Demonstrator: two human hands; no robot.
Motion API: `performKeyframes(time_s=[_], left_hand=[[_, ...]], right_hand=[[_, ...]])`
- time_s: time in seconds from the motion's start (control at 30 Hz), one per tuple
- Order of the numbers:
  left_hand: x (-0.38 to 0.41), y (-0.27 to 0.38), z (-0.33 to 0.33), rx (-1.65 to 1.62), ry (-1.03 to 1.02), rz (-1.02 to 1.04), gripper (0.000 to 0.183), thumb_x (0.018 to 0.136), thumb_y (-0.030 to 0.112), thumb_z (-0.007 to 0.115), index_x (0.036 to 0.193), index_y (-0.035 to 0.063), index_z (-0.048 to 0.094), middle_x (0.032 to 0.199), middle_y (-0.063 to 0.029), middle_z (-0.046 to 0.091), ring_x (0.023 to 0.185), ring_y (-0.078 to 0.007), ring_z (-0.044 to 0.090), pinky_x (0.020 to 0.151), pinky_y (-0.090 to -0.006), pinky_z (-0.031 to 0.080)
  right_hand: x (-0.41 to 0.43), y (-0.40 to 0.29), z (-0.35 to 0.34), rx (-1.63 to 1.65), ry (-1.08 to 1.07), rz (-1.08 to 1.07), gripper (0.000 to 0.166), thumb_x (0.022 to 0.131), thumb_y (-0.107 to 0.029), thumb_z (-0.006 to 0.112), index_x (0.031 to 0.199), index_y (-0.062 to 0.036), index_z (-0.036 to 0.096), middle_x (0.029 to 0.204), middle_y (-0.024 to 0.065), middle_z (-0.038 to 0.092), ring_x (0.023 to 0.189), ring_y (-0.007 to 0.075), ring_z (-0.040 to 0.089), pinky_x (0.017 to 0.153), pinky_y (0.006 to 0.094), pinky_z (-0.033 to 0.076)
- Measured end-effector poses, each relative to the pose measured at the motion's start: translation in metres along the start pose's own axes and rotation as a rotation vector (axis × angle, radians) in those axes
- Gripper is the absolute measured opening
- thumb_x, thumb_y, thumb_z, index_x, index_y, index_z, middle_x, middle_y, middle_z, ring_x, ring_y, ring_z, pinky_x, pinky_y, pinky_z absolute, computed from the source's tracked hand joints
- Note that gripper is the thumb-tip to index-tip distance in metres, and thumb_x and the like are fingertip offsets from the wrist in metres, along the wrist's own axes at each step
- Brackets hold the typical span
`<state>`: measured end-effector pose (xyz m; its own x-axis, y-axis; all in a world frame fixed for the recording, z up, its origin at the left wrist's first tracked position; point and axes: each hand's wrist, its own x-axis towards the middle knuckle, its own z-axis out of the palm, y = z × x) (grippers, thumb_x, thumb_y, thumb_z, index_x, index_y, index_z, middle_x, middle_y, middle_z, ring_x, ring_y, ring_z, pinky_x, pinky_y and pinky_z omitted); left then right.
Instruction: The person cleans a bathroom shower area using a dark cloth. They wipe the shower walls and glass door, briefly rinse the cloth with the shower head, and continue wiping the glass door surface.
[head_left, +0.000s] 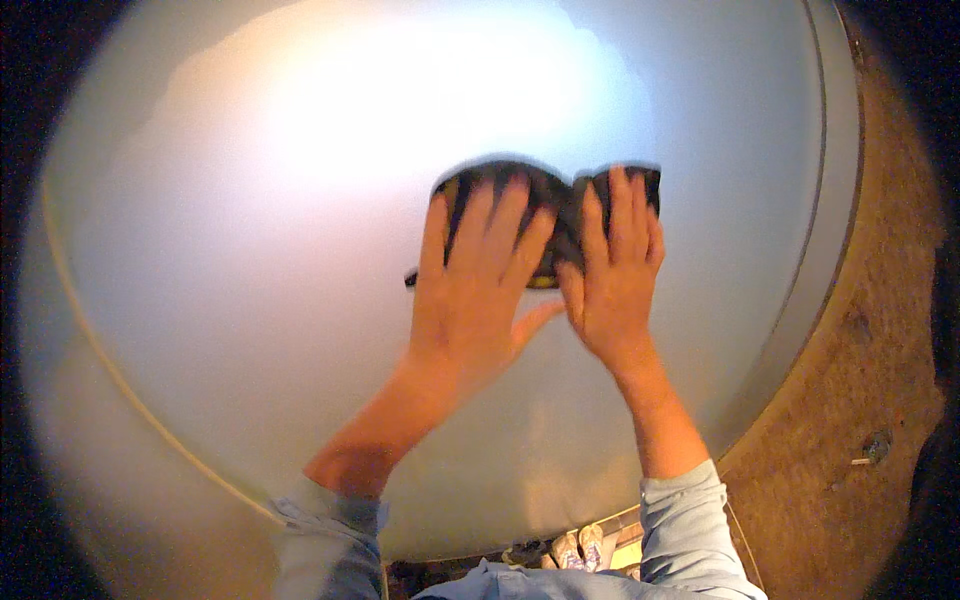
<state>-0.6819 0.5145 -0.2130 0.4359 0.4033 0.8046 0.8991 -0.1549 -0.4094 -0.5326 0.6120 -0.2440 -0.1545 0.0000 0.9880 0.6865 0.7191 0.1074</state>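
A dark, flat item, which cannot be told exactly, lies before me on a wide pale surface. It has a rounded larger part on the left and a smaller part on the right. A short dark tab sticks out at its left, and a yellowish bit shows at its lower edge. My left hand rests palm down over the larger part, fingers spread, thumb out to the right. Flat over the smaller part is my right hand, its fingers nearer together. Both hands are slightly blurred and cover much of the item.
Strong glare whitens the far part of the surface. A yellowish edge line curves along its left side. Beyond the right edge is a brown floor with a small dark object. Shoes show at the near edge.
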Motion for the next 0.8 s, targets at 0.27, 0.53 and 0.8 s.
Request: performKeyframes(time_s=[0.27,0.53,0.8], left_hand=[[-0.094,0.053,0.047,-0.091,-0.080,-0.009,0.084,0.068,0.049,0.075,0.132,0.0035,0.047,0.145,-0.0221,0.035,0.135,-0.0431,0.029,0.109,-0.0664,0.015],[-0.056,0.055,0.064,-0.150,0.030,-0.022,0.091,0.068,0.052,0.074,0.137,0.0025,0.042,0.146,-0.0214,0.035,0.137,-0.0412,0.027,0.112,-0.0623,0.013],[-0.066,0.068,0.079,-0.316,-0.121,0.108,0.092,0.067,0.054,0.073,0.134,-0.0021,0.046,0.148,-0.0209,0.034,0.139,-0.0387,0.026,0.115,-0.0584,0.011]], right_hand=[[-0.116,-0.014,0.003,-0.039,-0.085,0.012,0.069,0.079,-0.031,0.061,0.141,-0.0089,0.042,0.153,0.0195,0.028,0.140,0.0396,0.027,0.112,0.0516,0.019],[-0.084,0.013,0.012,-0.045,0.047,0.092,0.063,0.088,-0.036,0.050,0.143,-0.0069,0.039,0.153,0.0211,0.026,0.141,0.0398,0.025,0.112,0.0514,0.018],[-0.146,0.019,0.030,-0.089,0.093,0.149,0.060,0.093,-0.037,0.044,0.142,-0.0047,0.037,0.153,0.0225,0.027,0.140,0.0425,0.027,0.110,0.0543,0.020]])
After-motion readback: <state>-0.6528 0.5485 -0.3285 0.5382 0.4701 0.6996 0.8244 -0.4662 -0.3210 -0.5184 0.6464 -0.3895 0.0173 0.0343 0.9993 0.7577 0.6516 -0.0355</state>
